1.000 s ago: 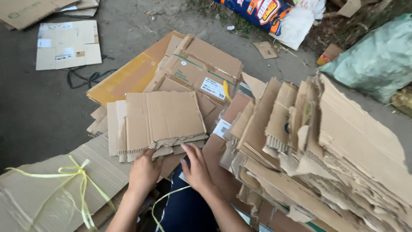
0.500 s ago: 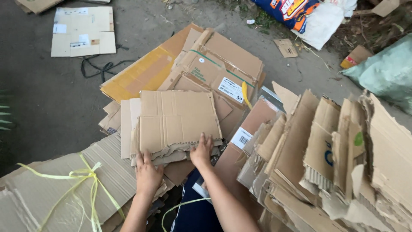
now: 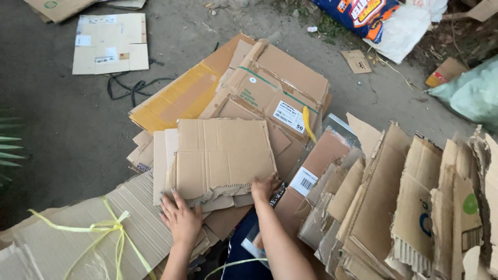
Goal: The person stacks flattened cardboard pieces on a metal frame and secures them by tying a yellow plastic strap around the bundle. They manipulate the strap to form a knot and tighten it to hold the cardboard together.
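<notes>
A small stack of flattened brown cardboard sheets [image 3: 220, 155] lies on top of a larger heap of flattened boxes. My left hand [image 3: 180, 220] rests flat on the stack's near left corner, fingers spread. Gripping the near right corner of the stack is my right hand [image 3: 265, 187], its fingers curled over the torn edge. Both forearms reach up from the bottom of the head view.
A bundle of cardboard tied with yellow string [image 3: 106, 228] lies at the lower left. Upright torn cardboard pieces [image 3: 410, 207] crowd the right. Flattened boxes [image 3: 270, 88] lie behind, a white flat box [image 3: 110, 44] and black cord [image 3: 132, 85] on the ground, bags [image 3: 384, 23] at the top right.
The view has shifted left. Both hands stay at the near edge of the cardboard stack; my right hand has moved to its right corner and my left hand has slid toward the left corner.
</notes>
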